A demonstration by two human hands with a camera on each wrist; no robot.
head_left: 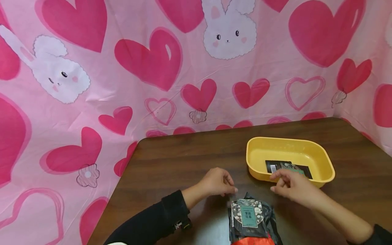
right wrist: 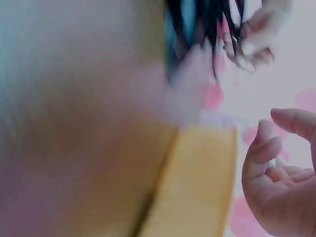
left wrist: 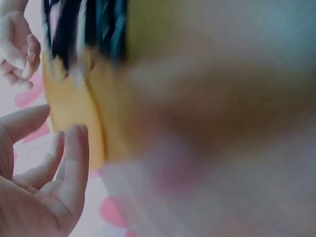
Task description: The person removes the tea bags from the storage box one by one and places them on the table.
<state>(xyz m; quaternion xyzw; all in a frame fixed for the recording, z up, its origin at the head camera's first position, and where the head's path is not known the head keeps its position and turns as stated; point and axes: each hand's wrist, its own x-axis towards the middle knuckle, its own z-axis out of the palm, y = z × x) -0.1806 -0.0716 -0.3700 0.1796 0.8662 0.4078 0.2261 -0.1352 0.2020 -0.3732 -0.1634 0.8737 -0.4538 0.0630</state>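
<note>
A stack of black tea packets [head_left: 249, 217] lies on the table at front centre; its top one bears a floral print and a teal label with Chinese characters. An orange-red piece [head_left: 254, 241] shows at its lower edge. Just off the stack's upper left corner is my left hand [head_left: 216, 183], fingers bent loosely, thumb and fingers apart in the left wrist view. My right hand [head_left: 295, 188] hovers by the near rim of a yellow basin [head_left: 288, 144], its thumb and fingers parted around nothing. Inside the basin lie a few dark packets [head_left: 277, 165], partly hidden by that hand.
The brown wooden table [head_left: 183, 160] runs back to a pink cloth [head_left: 137, 20] printed with hearts and rabbits. The basin stands right of the stack, a short way behind it. Both wrist views are largely blurred.
</note>
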